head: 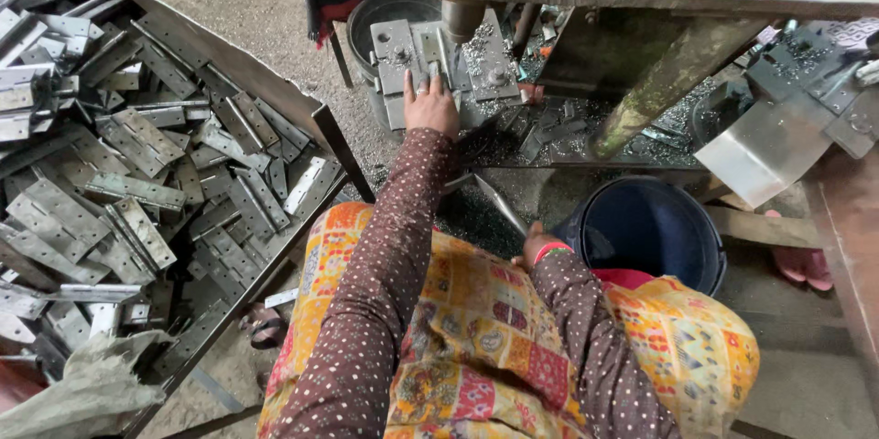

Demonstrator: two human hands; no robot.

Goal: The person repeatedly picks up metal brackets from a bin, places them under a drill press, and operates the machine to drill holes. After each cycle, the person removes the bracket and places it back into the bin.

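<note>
A: Starting at the left, what's there?

B: A big open metal bin heaped with grey steel hinges, just beside the seated person's knee. A crumpled grey sack lies over its near corner.

A: And the left hand?

B: The left hand is stretched forward, palm down, fingers narrow and together, pressing flat on 1 hinge plate that lies on the press bed. The plate sits under the fingertips and runs ahead of them, just left of the round punch. I judge this the seating step: the plate is being set under the punch.

A: What would the next move call for?

B: Likely squaring the plate against the stops, then getting the fingers clear of the punch.

A: The right hand?

B: The right hand is low by the lap, mostly hidden behind the wrist with its pink bangle. It is near a thin metal lever, but I cannot tell whether it grips it. Further right stands a dark blue bucket.
</note>
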